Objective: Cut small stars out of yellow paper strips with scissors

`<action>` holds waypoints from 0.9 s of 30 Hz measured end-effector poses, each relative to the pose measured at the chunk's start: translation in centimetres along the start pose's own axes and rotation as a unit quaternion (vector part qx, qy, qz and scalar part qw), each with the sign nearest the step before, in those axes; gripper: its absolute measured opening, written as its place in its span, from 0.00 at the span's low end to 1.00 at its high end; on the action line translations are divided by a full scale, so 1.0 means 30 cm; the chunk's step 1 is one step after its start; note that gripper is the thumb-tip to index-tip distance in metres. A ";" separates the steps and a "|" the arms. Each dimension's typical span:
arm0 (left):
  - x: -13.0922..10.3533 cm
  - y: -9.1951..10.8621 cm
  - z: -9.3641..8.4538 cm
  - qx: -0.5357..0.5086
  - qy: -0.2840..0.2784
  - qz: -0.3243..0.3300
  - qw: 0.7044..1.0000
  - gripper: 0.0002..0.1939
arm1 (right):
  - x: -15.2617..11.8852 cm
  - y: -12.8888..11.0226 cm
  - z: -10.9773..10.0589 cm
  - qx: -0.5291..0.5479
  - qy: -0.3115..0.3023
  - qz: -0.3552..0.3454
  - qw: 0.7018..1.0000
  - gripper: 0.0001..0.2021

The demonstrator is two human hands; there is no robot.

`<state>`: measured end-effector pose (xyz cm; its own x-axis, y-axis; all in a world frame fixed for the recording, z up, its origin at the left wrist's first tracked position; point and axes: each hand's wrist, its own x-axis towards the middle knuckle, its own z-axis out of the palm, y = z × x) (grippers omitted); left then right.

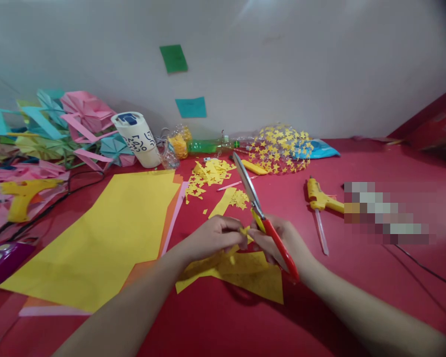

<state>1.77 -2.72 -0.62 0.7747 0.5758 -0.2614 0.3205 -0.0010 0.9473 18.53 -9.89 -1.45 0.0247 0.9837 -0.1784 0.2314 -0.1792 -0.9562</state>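
My right hand (286,243) is closed round a pair of scissors (248,182) with red and yellow handles, its blades pointing up and away from me. Pinched in my left hand (217,237) is a small piece of yellow paper (246,231), which my right fingertips also seem to touch. Its exact shape is blurred. Beneath both hands lies a larger cut sheet of yellow paper (260,277). Just beyond them are a yellow paper strip (223,201) and a little pile of yellow paper stars (240,199).
A stack topped by a yellow sheet (107,233) lies left. Yellow glue guns rest at left (26,196) and right (319,196). Behind are star-cut scraps (208,173), a star-covered plastic bottle (280,148), a white cup (139,141) and folded paper flowers (87,114).
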 end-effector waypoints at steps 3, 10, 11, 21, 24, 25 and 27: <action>0.001 0.000 0.009 -0.024 0.008 0.018 1.000 0.09 | 0.002 0.000 -0.003 0.016 0.015 0.004 1.000 0.11; 0.003 -0.016 -0.023 -0.135 0.103 0.062 0.983 0.13 | -0.001 -0.018 -0.041 -0.030 -0.067 -0.030 0.997 0.17; 0.002 -0.019 -0.034 -0.162 0.130 0.076 0.975 0.13 | 0.000 -0.017 -0.046 -0.049 -0.081 -0.030 0.995 0.17; -0.009 -0.023 -0.098 -0.228 0.308 0.163 0.909 0.11 | -0.001 -0.007 -0.053 -0.165 -0.182 -0.056 0.968 0.18; -0.007 -0.027 -0.099 -0.232 0.312 0.171 0.905 0.10 | -0.004 -0.015 -0.056 -0.164 -0.193 -0.044 0.966 0.19; -0.006 -0.028 -0.099 -0.234 0.311 0.173 0.905 0.10 | -0.004 -0.016 -0.057 -0.163 -0.193 -0.040 0.967 0.20; -0.007 -0.027 -0.099 -0.236 0.307 0.176 0.905 0.10 | -0.002 -0.017 -0.058 -0.162 -0.195 -0.035 0.967 0.20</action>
<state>-0.26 -0.42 -0.79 0.2871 0.9540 0.0861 -0.2684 -0.0062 0.9633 20.09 -9.83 -0.53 -0.3554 0.9007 -0.2499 0.5128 -0.0356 -0.8578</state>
